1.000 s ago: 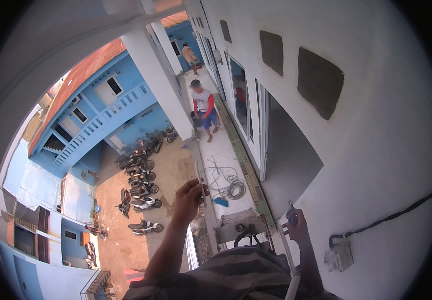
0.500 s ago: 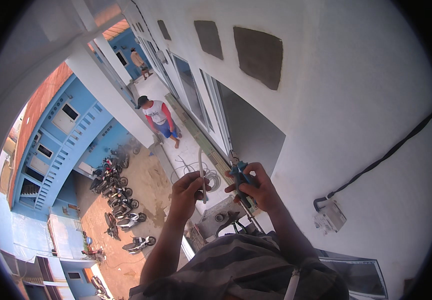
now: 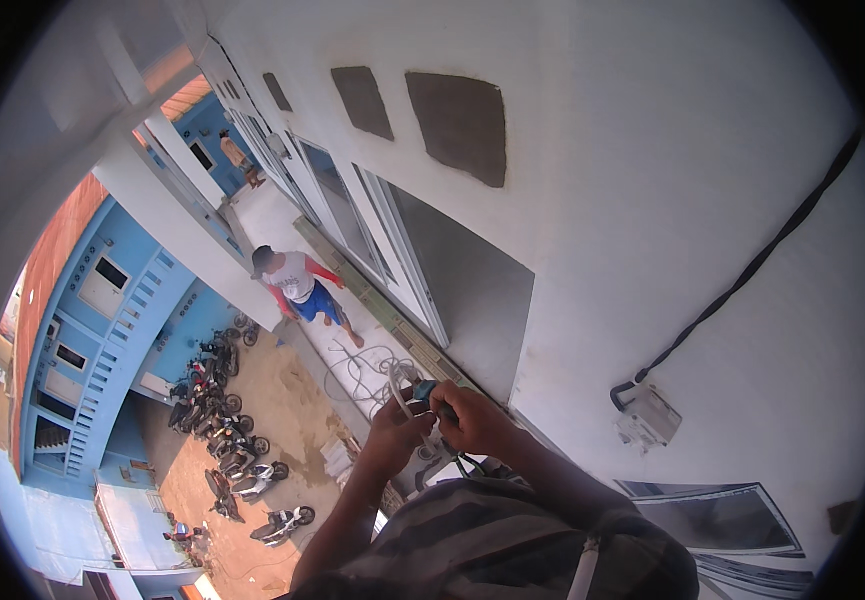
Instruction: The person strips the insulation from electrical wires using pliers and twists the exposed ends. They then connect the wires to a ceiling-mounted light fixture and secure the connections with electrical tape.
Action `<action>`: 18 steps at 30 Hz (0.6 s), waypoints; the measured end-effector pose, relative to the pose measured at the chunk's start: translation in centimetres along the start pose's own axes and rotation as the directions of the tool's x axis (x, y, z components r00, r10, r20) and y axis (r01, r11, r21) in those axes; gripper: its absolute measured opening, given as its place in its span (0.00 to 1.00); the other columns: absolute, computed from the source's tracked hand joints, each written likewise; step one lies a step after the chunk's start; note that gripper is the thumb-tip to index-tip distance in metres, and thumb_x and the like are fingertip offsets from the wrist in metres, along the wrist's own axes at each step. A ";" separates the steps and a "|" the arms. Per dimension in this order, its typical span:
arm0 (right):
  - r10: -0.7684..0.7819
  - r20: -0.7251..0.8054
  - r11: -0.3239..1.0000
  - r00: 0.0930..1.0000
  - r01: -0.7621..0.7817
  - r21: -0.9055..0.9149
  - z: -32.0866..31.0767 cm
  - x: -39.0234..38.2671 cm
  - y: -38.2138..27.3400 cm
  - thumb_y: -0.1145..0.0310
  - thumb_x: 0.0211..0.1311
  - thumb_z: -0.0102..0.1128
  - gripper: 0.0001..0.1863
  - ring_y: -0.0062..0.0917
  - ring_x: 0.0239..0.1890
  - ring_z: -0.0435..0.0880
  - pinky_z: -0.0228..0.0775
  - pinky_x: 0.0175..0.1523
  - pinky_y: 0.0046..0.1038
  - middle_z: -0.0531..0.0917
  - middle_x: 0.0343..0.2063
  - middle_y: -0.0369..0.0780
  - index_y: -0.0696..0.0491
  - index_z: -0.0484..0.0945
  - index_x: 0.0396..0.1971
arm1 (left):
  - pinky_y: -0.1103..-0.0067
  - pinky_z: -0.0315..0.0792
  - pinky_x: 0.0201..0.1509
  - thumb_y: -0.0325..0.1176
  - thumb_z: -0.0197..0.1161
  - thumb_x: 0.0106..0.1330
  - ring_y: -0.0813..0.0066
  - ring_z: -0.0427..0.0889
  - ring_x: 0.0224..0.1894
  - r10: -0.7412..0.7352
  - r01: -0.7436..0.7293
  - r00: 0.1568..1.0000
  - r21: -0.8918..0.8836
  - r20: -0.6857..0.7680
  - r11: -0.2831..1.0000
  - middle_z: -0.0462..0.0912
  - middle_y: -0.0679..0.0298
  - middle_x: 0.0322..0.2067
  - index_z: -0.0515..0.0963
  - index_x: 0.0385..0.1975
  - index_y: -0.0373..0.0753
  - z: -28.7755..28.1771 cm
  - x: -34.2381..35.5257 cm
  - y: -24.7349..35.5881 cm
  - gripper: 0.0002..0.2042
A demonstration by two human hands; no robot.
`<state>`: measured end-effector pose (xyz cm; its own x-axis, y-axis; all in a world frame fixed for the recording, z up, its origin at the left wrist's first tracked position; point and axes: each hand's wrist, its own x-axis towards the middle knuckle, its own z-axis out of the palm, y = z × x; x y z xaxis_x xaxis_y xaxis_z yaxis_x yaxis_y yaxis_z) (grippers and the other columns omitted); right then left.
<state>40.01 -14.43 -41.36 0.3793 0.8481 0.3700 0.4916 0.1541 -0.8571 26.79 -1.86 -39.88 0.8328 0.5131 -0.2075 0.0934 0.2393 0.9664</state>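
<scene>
My left hand (image 3: 397, 437) is closed around a pale, thin cable (image 3: 402, 402), whose upper end sticks up past the fingers. Close beside it, my right hand (image 3: 474, 422) grips pliers with teal handles (image 3: 424, 389). Both hands are now close together in front of my body, and the pliers are at the cable. My fingers hide the jaws, so whether they touch the cable cannot be seen. Just beyond, loose loops of grey cable (image 3: 397, 371) lie on the white walkway floor.
A person in red sleeves and blue shorts (image 3: 299, 283) is on the walkway; another person (image 3: 238, 160) is farther off. To the right, a white box (image 3: 649, 418) with a black cable (image 3: 764, 268) is on the wall. Parked motorbikes (image 3: 242, 425) fill the courtyard below left.
My right hand has brought the pliers leftward to the cable in my left hand. The red-sleeved person has moved a little and changed stance. My view has shifted.
</scene>
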 end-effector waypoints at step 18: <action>0.635 0.413 0.413 0.653 -0.739 0.533 1.2 1.2 5.0 0.62 0.71 0.63 0.13 0.18 0.18 0.76 0.65 0.23 0.23 0.82 0.23 0.37 0.57 0.81 0.43 | 0.75 0.76 0.36 0.41 0.69 0.68 0.79 0.82 0.32 0.244 -0.072 0.958 0.694 -0.152 0.716 0.88 0.56 0.32 0.83 0.49 0.31 -5.5 2.1 -5.0 0.19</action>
<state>41.99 -12.06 -45.59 0.2362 0.8607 -0.4509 -0.4953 -0.2926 -0.8180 25.03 2.56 -46.01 0.7374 0.6753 0.0140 0.3857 -0.4381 0.8120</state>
